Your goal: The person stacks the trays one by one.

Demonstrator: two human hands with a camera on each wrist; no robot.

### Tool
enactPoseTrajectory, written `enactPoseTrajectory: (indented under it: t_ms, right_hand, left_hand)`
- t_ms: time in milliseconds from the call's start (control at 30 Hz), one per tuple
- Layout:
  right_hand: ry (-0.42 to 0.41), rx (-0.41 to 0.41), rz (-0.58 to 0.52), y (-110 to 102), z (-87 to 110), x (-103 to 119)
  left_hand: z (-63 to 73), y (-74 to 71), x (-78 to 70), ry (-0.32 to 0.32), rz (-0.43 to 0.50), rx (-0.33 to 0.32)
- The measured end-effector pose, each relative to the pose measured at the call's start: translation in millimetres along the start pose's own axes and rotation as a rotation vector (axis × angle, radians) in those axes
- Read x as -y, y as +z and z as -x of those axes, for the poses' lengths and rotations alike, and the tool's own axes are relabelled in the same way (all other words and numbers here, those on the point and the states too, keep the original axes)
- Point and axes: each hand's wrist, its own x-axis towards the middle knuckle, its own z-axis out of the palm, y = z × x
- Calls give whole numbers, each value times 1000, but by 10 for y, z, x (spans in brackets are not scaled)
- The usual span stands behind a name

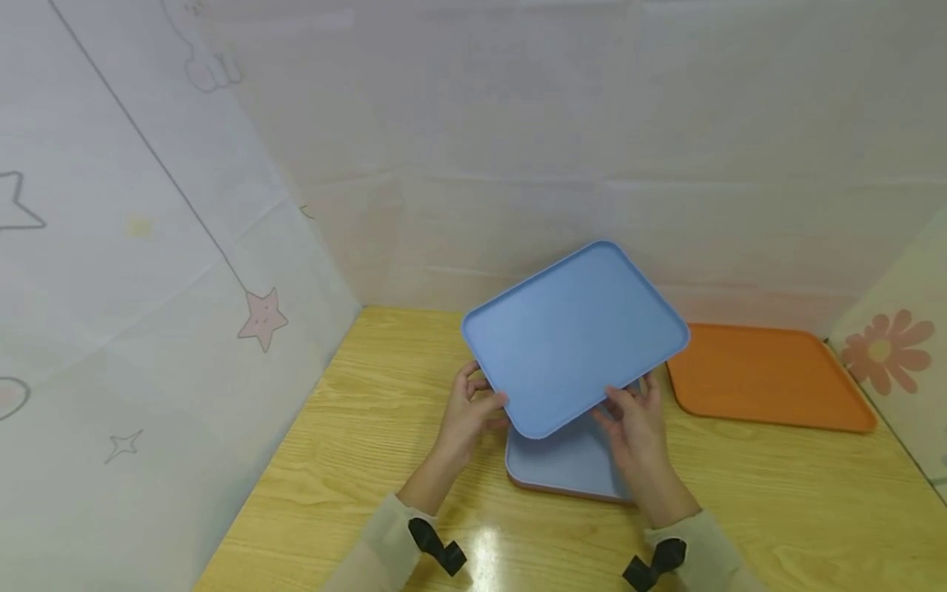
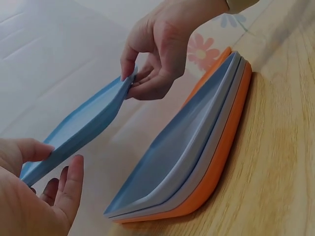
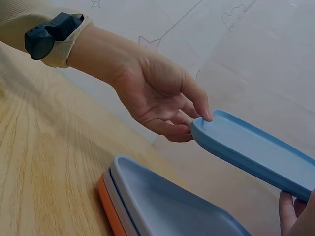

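A blue rectangular tray [image 1: 577, 337] is held tilted in the air by both hands. My left hand [image 1: 468, 415] pinches its left edge, thumb on the upper face and fingers below. My right hand [image 1: 636, 427] grips the near right edge the same way, also seen in the right wrist view at the lower right. Beneath the raised tray a stack of trays [image 1: 565, 469] lies on the table. In the left wrist view that stack [image 2: 197, 162] has grey-blue trays on top and an orange one at the bottom.
A separate orange tray [image 1: 769, 374] lies flat at the right, close to the back wall. The wooden table [image 1: 355, 427] meets a wall sheet [image 1: 185, 345] with printed stars on the left. A black camera [image 1: 438, 546] is strapped to each wrist.
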Motion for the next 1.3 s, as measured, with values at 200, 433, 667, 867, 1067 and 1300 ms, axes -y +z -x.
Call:
enactPoseTrajectory:
  t_ms: [200,433,667,867,1067,1300]
  right_hand:
    - [22,29,99,-133,-30,99]
    - [87,119,181,-357,-16,202]
    - [106,299,361,-556,-66,391]
    - [103,417,487,-656,-131,492]
    - [129,506,533,-725,-165,532]
    - [134,554,627,-777,-200,565]
  left_hand:
    - [-49,-226,-113,-2,-33,17]
    - [-181,-627,-360,49,-207,32]
    - [-304,-662,-462,20,-370,138]
    - [-362,-515,-436,-35,-391,262]
    - [-352,-419,-361,-95,-393,355]
    - [-332,-362,-207,-121,-362,398]
